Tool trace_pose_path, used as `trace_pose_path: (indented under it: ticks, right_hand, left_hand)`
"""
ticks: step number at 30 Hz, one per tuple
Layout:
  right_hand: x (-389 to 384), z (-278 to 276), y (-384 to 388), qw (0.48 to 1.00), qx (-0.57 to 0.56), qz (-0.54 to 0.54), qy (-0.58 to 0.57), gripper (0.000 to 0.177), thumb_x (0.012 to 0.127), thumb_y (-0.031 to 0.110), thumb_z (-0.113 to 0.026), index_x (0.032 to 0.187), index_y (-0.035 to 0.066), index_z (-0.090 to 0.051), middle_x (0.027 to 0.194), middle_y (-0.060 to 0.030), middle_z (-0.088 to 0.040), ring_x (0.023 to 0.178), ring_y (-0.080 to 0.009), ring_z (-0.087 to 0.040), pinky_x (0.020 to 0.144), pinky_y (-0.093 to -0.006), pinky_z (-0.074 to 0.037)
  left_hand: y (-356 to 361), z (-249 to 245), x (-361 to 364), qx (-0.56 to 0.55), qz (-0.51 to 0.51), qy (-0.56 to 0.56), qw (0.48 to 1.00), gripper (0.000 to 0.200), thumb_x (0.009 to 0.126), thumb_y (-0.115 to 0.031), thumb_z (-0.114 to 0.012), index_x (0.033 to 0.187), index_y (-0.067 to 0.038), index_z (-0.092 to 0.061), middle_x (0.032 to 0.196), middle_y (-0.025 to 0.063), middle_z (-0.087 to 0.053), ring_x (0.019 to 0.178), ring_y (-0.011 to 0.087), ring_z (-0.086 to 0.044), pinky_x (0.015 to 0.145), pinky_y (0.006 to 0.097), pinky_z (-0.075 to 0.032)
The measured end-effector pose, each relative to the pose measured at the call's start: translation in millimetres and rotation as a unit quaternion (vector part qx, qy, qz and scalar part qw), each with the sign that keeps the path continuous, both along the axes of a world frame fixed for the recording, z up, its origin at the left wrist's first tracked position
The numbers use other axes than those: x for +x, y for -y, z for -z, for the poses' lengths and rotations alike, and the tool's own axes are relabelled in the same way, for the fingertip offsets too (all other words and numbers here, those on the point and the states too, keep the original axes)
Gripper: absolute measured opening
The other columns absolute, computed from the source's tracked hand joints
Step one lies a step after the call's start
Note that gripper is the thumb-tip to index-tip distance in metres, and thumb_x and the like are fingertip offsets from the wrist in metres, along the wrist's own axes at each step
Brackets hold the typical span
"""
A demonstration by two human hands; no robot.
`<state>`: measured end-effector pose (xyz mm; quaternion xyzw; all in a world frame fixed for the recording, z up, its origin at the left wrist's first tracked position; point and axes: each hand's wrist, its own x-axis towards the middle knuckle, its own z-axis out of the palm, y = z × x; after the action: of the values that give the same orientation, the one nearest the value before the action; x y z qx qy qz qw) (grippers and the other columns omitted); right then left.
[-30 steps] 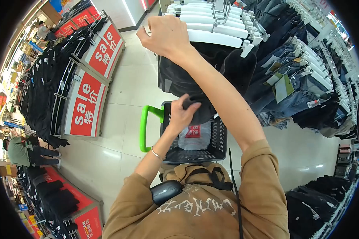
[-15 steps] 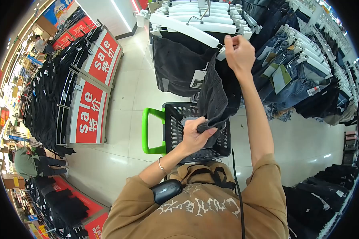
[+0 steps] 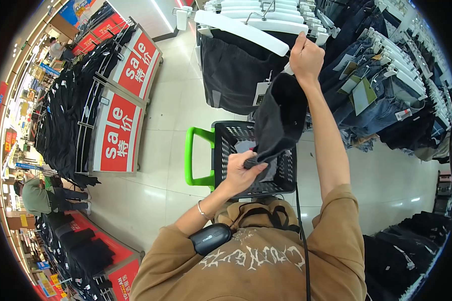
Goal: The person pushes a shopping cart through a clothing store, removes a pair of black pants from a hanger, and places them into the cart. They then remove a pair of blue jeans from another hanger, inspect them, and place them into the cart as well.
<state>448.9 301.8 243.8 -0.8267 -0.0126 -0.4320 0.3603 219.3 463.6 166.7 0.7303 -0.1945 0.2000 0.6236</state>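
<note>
A dark grey-black garment (image 3: 273, 120) is stretched between my two hands above the basket, its waist opening turned up. My left hand (image 3: 242, 173), with a bracelet on the wrist, pinches its lower edge between thumb and fingers. At the upper end, my right hand (image 3: 306, 57) is closed at the clip end of a white hanger (image 3: 241, 32), where the garment's other edge meets the clip; the exact grip is hidden by the fingers. Another black garment (image 3: 231, 75) with a white tag hangs just left of it.
Below the garment stands a black shopping basket (image 3: 220, 150) with a green handle (image 3: 189, 155) and grey cloth inside. Denim racks (image 3: 371, 95) are on the right. Red sale signs (image 3: 119, 133) front a rack at left. A person in green (image 3: 36, 196) bends at far left.
The view has shifted slightly. My left hand has moved a little left and away from my right hand, and the garment's waist opening shows wider. Both hands keep their hold.
</note>
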Motion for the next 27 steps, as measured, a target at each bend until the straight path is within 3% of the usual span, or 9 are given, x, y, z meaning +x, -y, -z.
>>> trace_pose_path:
  ticks: [5,8,12,15,17,19,21,23,27]
  right_hand:
    - [-6.1,-20.5,22.8,0.991,-0.024,-0.044,-0.123,0.038,0.080,0.036,-0.050,0.071,0.002,-0.064,0.068,-0.0192,-0.063,0.070,-0.0390,-0.061,0.067,-0.0429,-0.049]
    - [-9.8,-19.8,29.4,0.991,-0.027,-0.066,-0.114,0.039,0.080,0.037,-0.051,0.075,0.001,-0.065,0.071,-0.0181,-0.064,0.071,-0.0381,-0.062,0.069,-0.0414,-0.049]
    - [-27.9,-10.1,41.5,0.993,-0.011,-0.082,-0.089,0.044,0.079,0.040,-0.055,0.104,0.004,-0.060,0.095,-0.0183,-0.064,0.090,-0.0336,-0.061,0.079,-0.0382,-0.047]
    - [-75.1,1.3,58.0,0.991,0.013,-0.113,-0.066,0.043,0.076,0.026,-0.065,0.109,0.000,-0.053,0.102,-0.0177,-0.061,0.097,-0.0289,-0.058,0.085,-0.0361,-0.044]
    - [-113.8,25.5,82.0,0.940,0.090,-0.240,-0.225,0.038,0.074,0.021,-0.067,0.105,0.002,-0.055,0.102,-0.0123,-0.061,0.100,-0.0220,-0.057,0.085,-0.0344,-0.043]
    - [-141.1,71.3,119.6,0.839,0.018,-0.395,-0.374,0.043,0.072,0.019,-0.069,0.110,0.004,-0.054,0.110,-0.0117,-0.058,0.105,-0.0215,-0.054,0.089,-0.0335,-0.041]
    - [-177.0,107.2,134.8,0.719,0.012,-0.454,-0.526,0.053,0.069,0.011,-0.068,0.118,0.004,-0.052,0.125,-0.0082,-0.046,0.109,-0.0175,-0.047,0.088,-0.0308,-0.042]
    - [-207.3,105.1,118.3,0.626,0.031,-0.419,-0.657,0.059,0.067,0.007,-0.069,0.123,0.005,-0.049,0.121,-0.0073,-0.051,0.106,-0.0154,-0.048,0.088,-0.0302,-0.042]
    - [-222.3,182.2,106.7,0.607,0.148,-0.460,-0.631,0.052,0.069,0.009,-0.068,0.118,0.005,-0.053,0.110,-0.0108,-0.059,0.104,-0.0231,-0.054,0.091,-0.0311,-0.041]
  left_hand:
    - [-17.1,-0.8,-3.7,0.052,-0.033,0.019,0.998,0.021,0.068,-0.006,-0.074,0.077,0.002,-0.057,0.055,0.0113,-0.050,0.041,0.0185,-0.046,0.043,0.0265,-0.035]
    - [-25.3,-1.1,-7.5,0.064,-0.028,-0.025,0.997,0.022,0.072,-0.019,-0.073,0.070,-0.002,-0.058,0.052,0.0064,-0.050,0.044,0.0200,-0.047,0.046,0.0281,-0.036]
    - [-30.0,-17.7,-15.7,0.133,-0.005,0.029,0.991,0.021,0.067,-0.010,-0.075,0.069,0.000,-0.056,0.056,0.0122,-0.052,0.045,0.0271,-0.050,0.043,0.0292,-0.037]
    - [-42.8,-12.9,-25.4,0.150,0.042,-0.024,0.987,0.025,0.066,-0.011,-0.077,0.071,0.001,-0.055,0.056,0.0137,-0.049,0.046,0.0270,-0.050,0.044,0.0302,-0.037]
    - [-45.6,-12.1,-28.6,0.144,0.062,-0.029,0.987,0.027,0.065,-0.011,-0.078,0.072,0.001,-0.055,0.055,0.0137,-0.049,0.046,0.0269,-0.050,0.044,0.0303,-0.037]
    - [-46.1,-8.4,-28.7,0.116,0.085,-0.013,0.989,0.030,0.064,-0.012,-0.079,0.076,0.000,-0.055,0.055,0.0131,-0.048,0.045,0.0263,-0.049,0.043,0.0305,-0.037]
    - [-46.0,-7.2,-27.1,0.109,0.087,-0.023,0.990,0.030,0.064,-0.013,-0.079,0.076,0.001,-0.055,0.055,0.0129,-0.048,0.046,0.0262,-0.049,0.044,0.0301,-0.037]
    - [-42.8,-5.4,-25.4,0.099,0.089,-0.036,0.990,0.030,0.065,-0.013,-0.079,0.076,0.001,-0.055,0.055,0.0127,-0.048,0.046,0.0262,-0.048,0.044,0.0297,-0.036]
    - [-31.5,0.6,-13.5,0.107,0.132,-0.072,0.983,0.028,0.067,-0.014,-0.078,0.073,0.002,-0.056,0.057,0.0133,-0.048,0.047,0.0255,-0.046,0.045,0.0284,-0.036]
